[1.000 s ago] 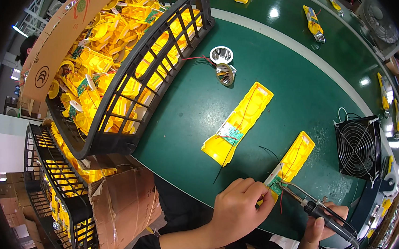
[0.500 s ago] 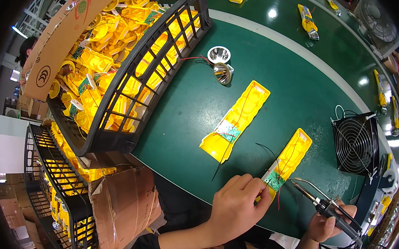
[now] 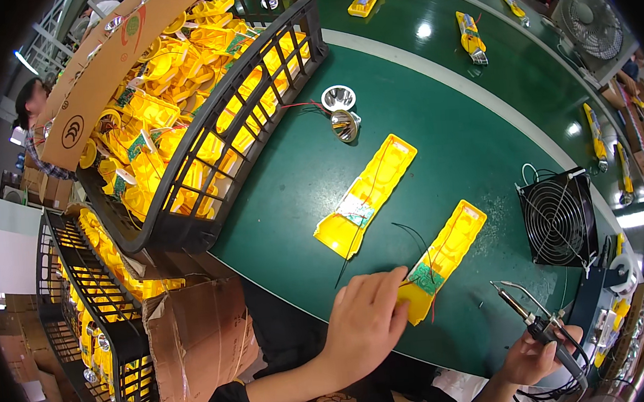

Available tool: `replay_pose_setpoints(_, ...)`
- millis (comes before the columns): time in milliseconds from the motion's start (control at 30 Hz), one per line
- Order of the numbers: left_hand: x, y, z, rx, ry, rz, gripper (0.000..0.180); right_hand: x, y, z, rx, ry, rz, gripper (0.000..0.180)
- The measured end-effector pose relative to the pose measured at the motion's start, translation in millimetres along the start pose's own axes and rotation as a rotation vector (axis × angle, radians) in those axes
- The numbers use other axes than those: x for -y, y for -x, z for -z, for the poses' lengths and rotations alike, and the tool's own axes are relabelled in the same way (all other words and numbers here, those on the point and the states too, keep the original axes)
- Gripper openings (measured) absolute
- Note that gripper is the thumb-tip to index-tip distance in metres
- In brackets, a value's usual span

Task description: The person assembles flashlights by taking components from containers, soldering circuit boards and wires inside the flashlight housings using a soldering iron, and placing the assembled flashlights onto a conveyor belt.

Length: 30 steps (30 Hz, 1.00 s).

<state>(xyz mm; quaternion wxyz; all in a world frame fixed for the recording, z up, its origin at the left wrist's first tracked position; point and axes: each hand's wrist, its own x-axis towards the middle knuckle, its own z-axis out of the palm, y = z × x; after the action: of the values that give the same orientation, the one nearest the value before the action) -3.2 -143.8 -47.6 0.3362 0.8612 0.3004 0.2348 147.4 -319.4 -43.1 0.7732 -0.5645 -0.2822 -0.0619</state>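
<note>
My left hand [image 3: 365,324] presses its fingertips on the near end of a long yellow plastic shell [image 3: 444,258] with a small green circuit board and thin black wires, lying on the green table [image 3: 291,196]. My right hand [image 3: 532,354] grips a soldering iron [image 3: 532,319], its tip raised to the right of that shell and not touching it. A second yellow shell [image 3: 367,195] with a green board lies a little farther away.
A black crate [image 3: 202,120] heaped with yellow shells stands at the left, another crate [image 3: 82,326] below it by a torn cardboard box [image 3: 197,339]. Two silver reflectors [image 3: 343,112] lie beyond. A small black fan [image 3: 559,216] stands right. More yellow parts [image 3: 471,34] ride the belt.
The soldering iron has drawn back to the right, away from the near shell's board. My left hand stays on the shell's near end.
</note>
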Motion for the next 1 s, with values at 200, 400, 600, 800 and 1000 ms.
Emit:
replay_pose_setpoints(200,17.8,1.8,13.6,0.097,0.089,-0.043,0.036,1.3,2.7,-11.9,-0.056,-0.038,-0.085,0.028)
replay_pose_setpoints(400,31.8,-9.6,34.3,0.104,0.03,-0.283,0.026,2.2,8.1,-20.3,0.04,-0.037,-0.099,0.027)
replay_pose_setpoints(600,38.8,-3.3,38.4,0.093,-0.113,-0.486,0.024,2.8,8.6,-21.1,0.03,-0.071,-0.097,0.022)
replay_pose_setpoints(800,42.0,-7.9,38.4,0.128,-0.116,-0.541,0.02,2.2,10.6,-17.2,0.013,-0.101,-0.113,0.021)
replay_pose_setpoints(1000,38.5,-16.1,44.0,0.269,-0.245,-0.654,0.018,4.1,10.5,-13.0,0.009,-0.068,-0.122,0.023)
